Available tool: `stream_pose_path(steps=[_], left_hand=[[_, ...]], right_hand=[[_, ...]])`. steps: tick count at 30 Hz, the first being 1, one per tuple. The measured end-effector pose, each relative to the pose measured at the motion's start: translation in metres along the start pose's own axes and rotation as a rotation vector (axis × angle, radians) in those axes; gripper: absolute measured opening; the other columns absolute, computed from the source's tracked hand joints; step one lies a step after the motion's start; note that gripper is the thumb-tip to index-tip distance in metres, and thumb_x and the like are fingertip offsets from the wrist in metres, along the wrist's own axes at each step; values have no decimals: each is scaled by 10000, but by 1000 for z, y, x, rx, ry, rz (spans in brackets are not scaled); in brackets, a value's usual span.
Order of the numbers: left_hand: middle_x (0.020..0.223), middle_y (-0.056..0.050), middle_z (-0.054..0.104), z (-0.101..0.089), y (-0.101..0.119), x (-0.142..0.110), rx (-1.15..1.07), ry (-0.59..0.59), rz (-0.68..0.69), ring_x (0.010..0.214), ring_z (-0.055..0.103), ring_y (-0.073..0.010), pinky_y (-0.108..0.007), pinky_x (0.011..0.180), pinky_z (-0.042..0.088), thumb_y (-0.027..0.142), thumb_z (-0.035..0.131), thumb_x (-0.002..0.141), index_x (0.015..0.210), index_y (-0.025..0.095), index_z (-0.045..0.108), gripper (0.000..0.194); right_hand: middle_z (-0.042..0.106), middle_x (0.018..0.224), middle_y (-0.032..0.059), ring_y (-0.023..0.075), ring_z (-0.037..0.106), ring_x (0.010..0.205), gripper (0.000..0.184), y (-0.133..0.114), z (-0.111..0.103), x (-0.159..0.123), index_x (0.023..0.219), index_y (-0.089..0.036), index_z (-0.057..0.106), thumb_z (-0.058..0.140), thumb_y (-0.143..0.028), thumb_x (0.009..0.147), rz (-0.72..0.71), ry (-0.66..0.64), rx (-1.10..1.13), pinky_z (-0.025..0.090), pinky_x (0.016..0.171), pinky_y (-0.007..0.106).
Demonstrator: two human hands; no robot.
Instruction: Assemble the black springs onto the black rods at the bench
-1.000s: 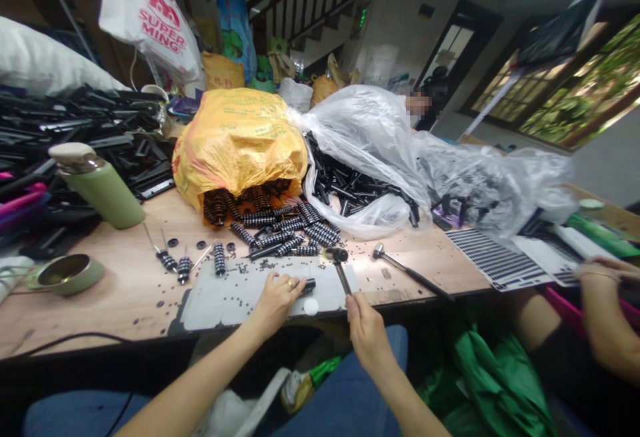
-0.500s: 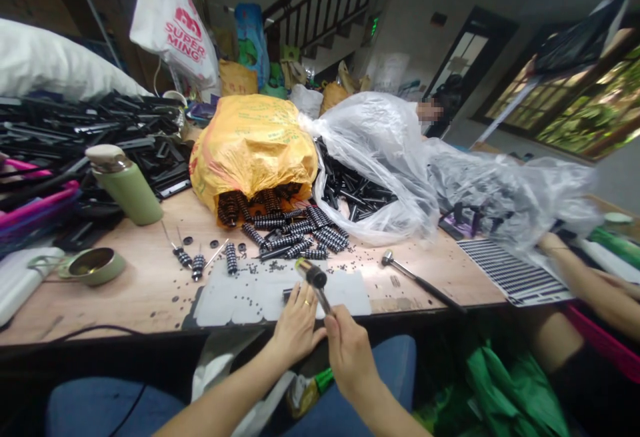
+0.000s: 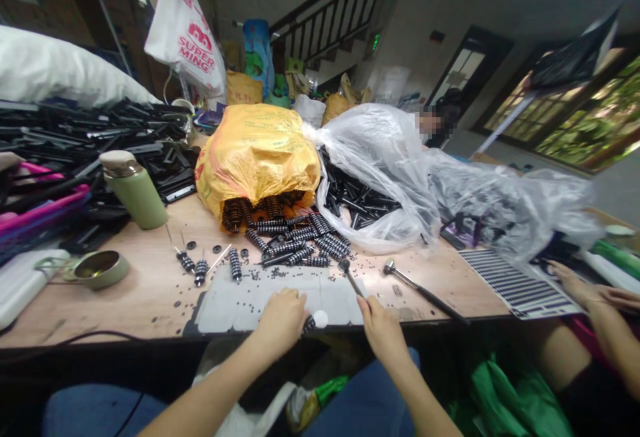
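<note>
My left hand (image 3: 283,317) is at the near edge of the plate (image 3: 215,320) on the counter (image 3: 150,290), right of the plate's middle. It is curled, back up, over a ribbed roller (image 3: 309,323); I have hold of it, but the underside is hidden, so I cannot tell how tightly. Only one end shows, poking out on the right; the rest is covered, so I cannot be sure how its long axis lies. Just right of that end, at the plate's near edge, is a white disc (image 3: 321,319).

My right hand (image 3: 384,327) is off the plate's near right corner, fingers closed around a hammer (image 3: 353,280). The handle slants away from me and leftward, putting the head (image 3: 344,265) by the plate's far right corner; whether it touches down I cannot tell. The relation that counts, I judge, is this: the roller lies left of the head and nearer me, across the plate's right part. My left hand is on the roller; my right hand is apart from it, the disc between.

A spare hammer (image 3: 425,292) lies right of the plate, and a heap (image 3: 320,237) of rollers beyond its far edge.
</note>
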State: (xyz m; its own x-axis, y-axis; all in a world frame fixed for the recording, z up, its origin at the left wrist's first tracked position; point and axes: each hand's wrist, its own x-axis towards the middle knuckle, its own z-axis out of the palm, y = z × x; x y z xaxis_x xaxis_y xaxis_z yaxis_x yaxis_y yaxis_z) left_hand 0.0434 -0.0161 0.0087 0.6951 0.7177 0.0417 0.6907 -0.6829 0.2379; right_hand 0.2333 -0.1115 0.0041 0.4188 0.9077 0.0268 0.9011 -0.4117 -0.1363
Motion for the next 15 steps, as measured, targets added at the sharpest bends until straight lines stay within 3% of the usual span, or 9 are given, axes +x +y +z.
stream_pose_path(steps=[3, 8, 11, 15], left_hand=[[927, -128, 589, -12, -17, 41, 40, 165, -97, 909, 520, -246, -359, 764, 428, 195, 403, 843, 970, 117, 576, 228], [926, -149, 580, 0, -28, 108, 29, 211, -146, 923, 516, -248, -358, 763, 420, 67, 370, 806, 910, 96, 564, 222], [941, -161, 575, 7, -26, 119, 18, 249, -185, 929, 515, -268, -381, 761, 419, 96, 398, 804, 963, 85, 523, 203], [925, -166, 582, 9, -26, 114, 0, 289, -233, 922, 525, -283, -391, 752, 425, 132, 411, 802, 998, 80, 496, 220]], right_hand=[[622, 762, 70, 191, 598, 671, 321, 24, 17, 15, 779, -177, 524, 301, -360, 919, 60, 61, -107, 333, 562, 264], [586, 839, 122, 248, 536, 844, 265, 28, 24, 36, 819, -135, 555, 362, -299, 897, -19, 207, -37, 388, 704, 331], [592, 926, 116, 229, 506, 919, 227, 8, 18, 61, 933, -124, 556, 361, -234, 895, -140, 231, 86, 382, 797, 337], [611, 994, 72, 192, 491, 985, 214, -28, 15, 108, 1004, -168, 568, 401, -193, 873, -287, 169, 163, 364, 855, 299]])
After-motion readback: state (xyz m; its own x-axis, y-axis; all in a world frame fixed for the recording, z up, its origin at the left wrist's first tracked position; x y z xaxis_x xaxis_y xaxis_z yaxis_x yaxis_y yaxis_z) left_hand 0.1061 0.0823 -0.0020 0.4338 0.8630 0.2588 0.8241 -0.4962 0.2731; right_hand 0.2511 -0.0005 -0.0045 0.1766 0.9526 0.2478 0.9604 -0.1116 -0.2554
